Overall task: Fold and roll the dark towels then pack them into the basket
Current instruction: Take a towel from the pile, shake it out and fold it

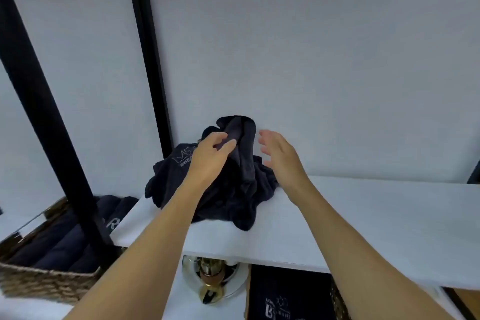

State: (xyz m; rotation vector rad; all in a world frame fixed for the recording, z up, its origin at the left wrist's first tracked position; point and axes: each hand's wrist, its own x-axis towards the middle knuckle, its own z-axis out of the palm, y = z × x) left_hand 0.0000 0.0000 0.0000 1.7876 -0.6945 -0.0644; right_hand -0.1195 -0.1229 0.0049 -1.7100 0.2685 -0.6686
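Observation:
A heap of dark towels [228, 189] lies crumpled on the white shelf [363, 228], one with a pale printed logo. My left hand [210, 156] pinches a towel's upper edge and lifts it off the heap into a peak. My right hand [278, 150] hovers just right of that peak, fingers spread, holding nothing. A woven basket [46, 283] stands at the lower left, and several rolled dark towels [59, 244] lie side by side in it.
A black post [52, 122] rises in front of the basket, and a second black strip [148, 47] runs up the white wall. Below the shelf sit a gold and chrome fixture [210, 278] and a dark printed cloth [288, 296].

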